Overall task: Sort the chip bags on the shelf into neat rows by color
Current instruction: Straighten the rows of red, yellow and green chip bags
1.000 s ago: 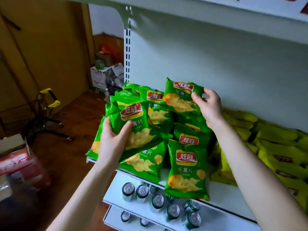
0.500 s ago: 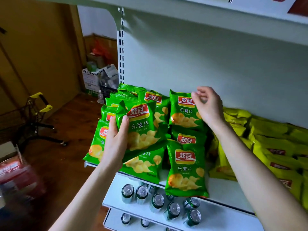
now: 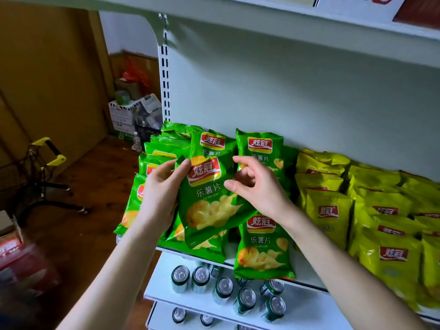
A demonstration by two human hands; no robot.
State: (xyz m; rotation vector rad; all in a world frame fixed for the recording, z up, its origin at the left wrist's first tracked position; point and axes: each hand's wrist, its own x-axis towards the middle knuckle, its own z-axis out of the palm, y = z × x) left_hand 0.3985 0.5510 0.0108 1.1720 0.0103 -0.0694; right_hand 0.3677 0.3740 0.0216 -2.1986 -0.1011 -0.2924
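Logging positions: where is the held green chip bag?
Head view, centre: the held green bag is tilted above the green pile, between left hand and right hand.

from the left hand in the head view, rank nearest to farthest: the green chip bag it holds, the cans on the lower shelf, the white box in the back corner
1. green chip bag, held by the left hand, in front of the shelf.
2. cans, lower shelf, below the hand.
3. white box, on the floor, far back corner.
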